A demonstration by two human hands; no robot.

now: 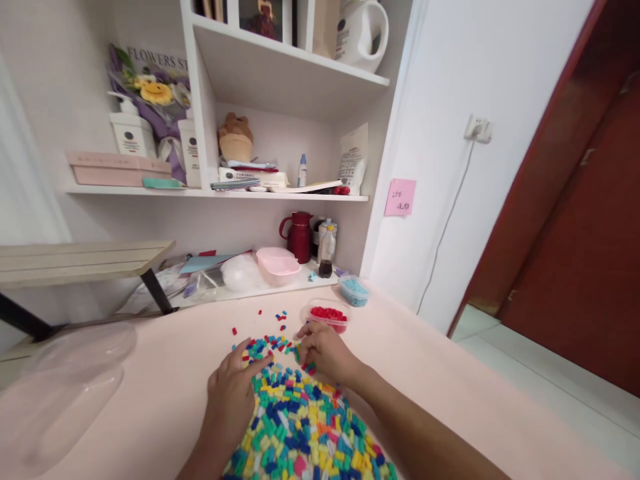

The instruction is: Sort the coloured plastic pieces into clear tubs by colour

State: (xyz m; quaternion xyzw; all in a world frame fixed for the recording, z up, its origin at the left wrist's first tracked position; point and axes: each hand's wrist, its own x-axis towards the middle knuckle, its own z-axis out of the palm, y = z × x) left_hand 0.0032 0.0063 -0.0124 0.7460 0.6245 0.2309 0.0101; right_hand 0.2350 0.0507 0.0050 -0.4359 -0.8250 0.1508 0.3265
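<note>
A wide heap of small colourful plastic bricks (295,417) covers the table's front middle, in blue, green, yellow, red and white. At its left edge rests my left hand (233,383), its thumb and index finger spread apart on the bricks, with nothing held. My right hand (323,350) is at the heap's far right side, fingers curled down among the bricks; whatever is between the fingertips is hidden. Just beyond it stands a clear tub of red bricks (329,313). Several loose bricks (281,317) lie scattered past the heap.
A clear tub of light-blue pieces (354,291) stands at the table's back right. Clear plastic containers (80,387) lie at the left, near a wooden stand (85,260). Behind are a pink container (279,265), a dark red jug (299,238) and a bottle (327,252).
</note>
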